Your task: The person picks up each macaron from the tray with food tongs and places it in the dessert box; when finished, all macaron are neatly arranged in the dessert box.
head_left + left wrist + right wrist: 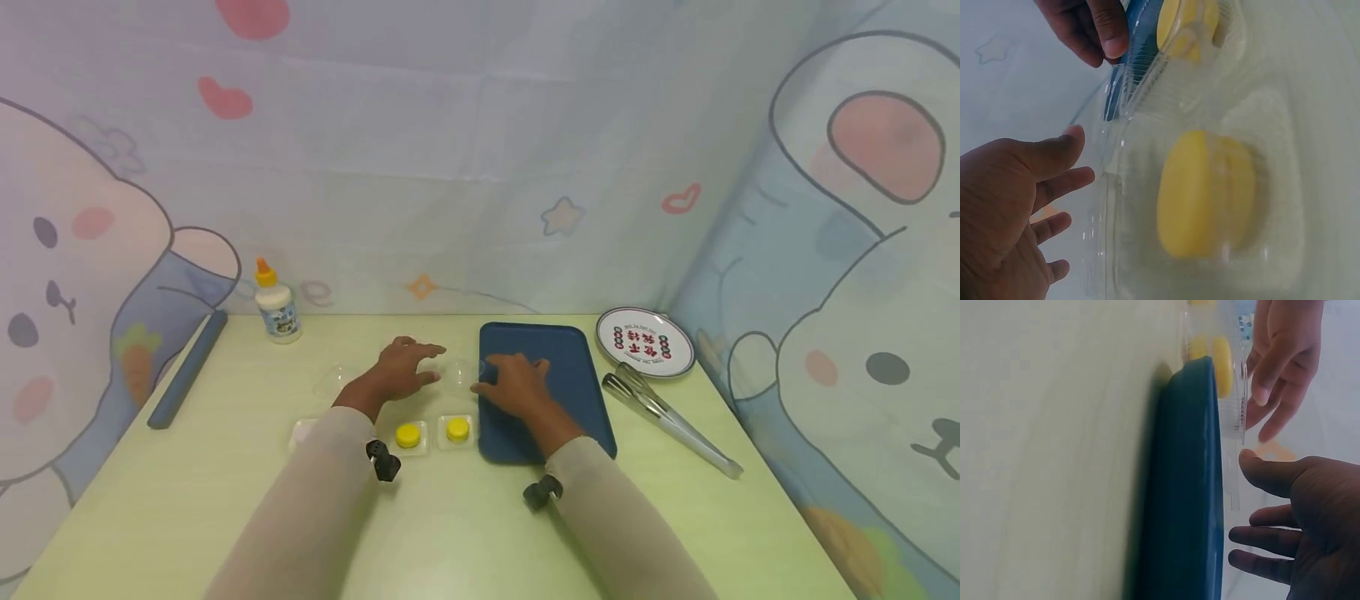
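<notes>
Two clear plastic boxes stand side by side, each with a yellow macaron in its base; the right box sits against the blue tray. That box's clear lid is folded back behind it, between my hands. My left hand hovers at the lid's left side, fingers spread, nothing in it. On the other side my right hand hangs over the tray's left part with relaxed, parted fingers, also holding nothing. Seen from the left wrist, the macaron shows two yellow halves.
Another clear box is partly hidden by my left sleeve. At the back left stands a glue bottle, with a dark blue rod beside it. A printed plate and metal tongs lie right of the tray.
</notes>
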The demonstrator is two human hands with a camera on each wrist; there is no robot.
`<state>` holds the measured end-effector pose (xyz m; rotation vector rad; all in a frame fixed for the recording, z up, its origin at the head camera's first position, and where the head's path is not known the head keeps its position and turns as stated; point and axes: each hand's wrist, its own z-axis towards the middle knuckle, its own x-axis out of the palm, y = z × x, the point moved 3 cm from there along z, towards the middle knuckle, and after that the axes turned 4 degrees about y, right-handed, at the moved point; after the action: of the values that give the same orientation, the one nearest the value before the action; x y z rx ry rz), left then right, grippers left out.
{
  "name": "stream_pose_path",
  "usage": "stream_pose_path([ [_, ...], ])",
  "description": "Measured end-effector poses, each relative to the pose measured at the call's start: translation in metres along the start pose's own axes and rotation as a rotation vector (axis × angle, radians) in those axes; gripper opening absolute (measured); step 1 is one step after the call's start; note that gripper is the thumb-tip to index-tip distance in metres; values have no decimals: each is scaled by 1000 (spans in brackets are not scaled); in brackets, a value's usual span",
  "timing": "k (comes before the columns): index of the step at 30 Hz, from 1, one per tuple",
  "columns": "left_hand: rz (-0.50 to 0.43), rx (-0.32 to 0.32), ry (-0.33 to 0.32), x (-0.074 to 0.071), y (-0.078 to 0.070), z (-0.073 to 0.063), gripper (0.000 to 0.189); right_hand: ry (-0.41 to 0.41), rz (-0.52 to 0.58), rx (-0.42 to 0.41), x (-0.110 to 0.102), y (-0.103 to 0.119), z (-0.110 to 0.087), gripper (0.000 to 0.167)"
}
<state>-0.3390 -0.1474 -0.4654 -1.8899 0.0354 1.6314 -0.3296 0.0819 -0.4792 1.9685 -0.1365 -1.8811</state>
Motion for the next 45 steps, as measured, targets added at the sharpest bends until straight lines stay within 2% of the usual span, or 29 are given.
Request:
stream_pose_path([
  [10, 29, -40, 22, 9, -1, 10, 54, 19, -53, 29, 6, 7, 6, 76],
  [16, 50, -15, 2, 14, 1, 13, 53, 25, -75, 29, 9, 7, 7, 75],
  [21, 46, 14, -51, 12, 0, 13, 52, 13, -62, 18, 9, 8, 7, 73],
  [25, 10, 16, -97, 8, -2, 13, 53, -16, -18, -20, 7, 7, 7, 72],
  [30, -65, -39, -130, 3, -7, 10, 57, -57, 64, -122, 4, 4, 6, 70],
  [34, -174, -54, -150, 2, -8, 6, 63, -74, 229, -204, 4, 2, 5, 72],
  [37, -237, -43, -162, 2, -7, 5, 66, -71, 337, -227, 3, 1, 4, 77],
  [42, -287, -31, -155, 2, -5, 2, 63, -78, 404, -250, 0, 4, 1, 78],
  [45, -319, -36, -140, 2, -4, 0, 61, -92, 423, -293, -3, 7, -1, 75],
])
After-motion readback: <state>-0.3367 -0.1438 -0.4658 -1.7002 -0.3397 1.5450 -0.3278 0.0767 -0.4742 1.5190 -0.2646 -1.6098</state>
